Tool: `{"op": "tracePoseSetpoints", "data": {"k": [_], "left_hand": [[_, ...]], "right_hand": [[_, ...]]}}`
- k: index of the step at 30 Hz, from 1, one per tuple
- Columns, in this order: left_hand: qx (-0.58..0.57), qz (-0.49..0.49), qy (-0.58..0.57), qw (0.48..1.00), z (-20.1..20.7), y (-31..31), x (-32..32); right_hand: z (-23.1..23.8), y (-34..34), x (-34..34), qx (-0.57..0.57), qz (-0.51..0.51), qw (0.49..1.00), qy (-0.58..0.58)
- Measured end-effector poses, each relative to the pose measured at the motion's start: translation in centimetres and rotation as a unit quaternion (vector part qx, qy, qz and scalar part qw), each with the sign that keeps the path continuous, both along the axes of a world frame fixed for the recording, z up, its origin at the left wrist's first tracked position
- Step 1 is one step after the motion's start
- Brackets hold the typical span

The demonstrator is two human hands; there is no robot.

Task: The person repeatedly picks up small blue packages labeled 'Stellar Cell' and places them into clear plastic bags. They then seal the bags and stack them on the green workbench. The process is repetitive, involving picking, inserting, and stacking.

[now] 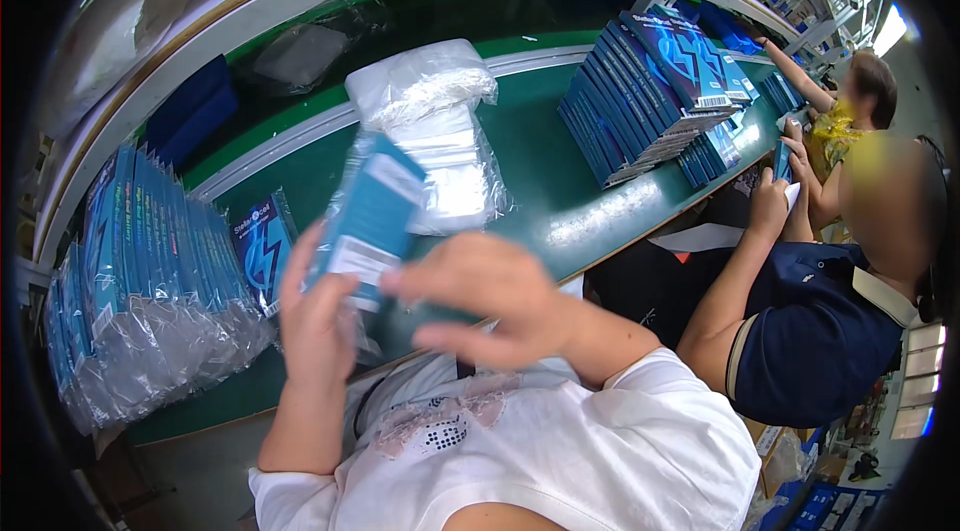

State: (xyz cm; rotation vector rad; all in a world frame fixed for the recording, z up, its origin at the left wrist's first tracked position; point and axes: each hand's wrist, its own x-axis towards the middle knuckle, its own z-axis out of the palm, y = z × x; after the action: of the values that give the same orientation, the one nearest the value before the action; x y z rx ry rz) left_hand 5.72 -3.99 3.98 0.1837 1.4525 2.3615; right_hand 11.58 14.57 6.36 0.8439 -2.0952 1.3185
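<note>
A flat blue box (pixel 375 206) with white labels is gripped in my left hand (pixel 318 316), tilted above the green table. Clear plastic shows at its lower edge, but I cannot tell how far it covers the box. My right hand (pixel 490 296) is beside the box's lower right corner, blurred by motion. Its fingers are apart and nothing shows between them; whether a fingertip touches the box I cannot tell. Behind the box lies a pile of clear plastic bags (pixel 440 146). To the left stands a row of blue boxes in clear bags (pixel 150 251).
A tall stack of blue boxes (pixel 640 96) stands on the green table (pixel 545 216) at the right. Blue bins (pixel 190 111) sit beyond the table's back rail. At my right a co-worker in a dark shirt (pixel 825 331) holds a small blue box; another person (pixel 840 116) reaches out farther back.
</note>
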Motion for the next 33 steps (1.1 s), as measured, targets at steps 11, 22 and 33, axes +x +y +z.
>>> {"op": "tracePoseSetpoints", "data": {"k": [11, 22, 33], "left_hand": [[-0.665, 0.141, 0.408, 0.609, -4.3, -4.7, -1.5], [-0.496, -0.068, 0.577, 0.645, -4.0, 3.8, -3.3], [-0.424, -0.067, 0.536, 0.727, -3.5, 4.8, -4.2]], "right_hand": [[8.8, 15.7, -3.2, 0.172, -0.584, 0.774, 0.174], [7.5, 18.9, -3.9, 0.314, -0.630, 0.695, -0.145], [6.2, 9.7, 0.5, -0.122, -0.332, 0.930, -0.102]]}}
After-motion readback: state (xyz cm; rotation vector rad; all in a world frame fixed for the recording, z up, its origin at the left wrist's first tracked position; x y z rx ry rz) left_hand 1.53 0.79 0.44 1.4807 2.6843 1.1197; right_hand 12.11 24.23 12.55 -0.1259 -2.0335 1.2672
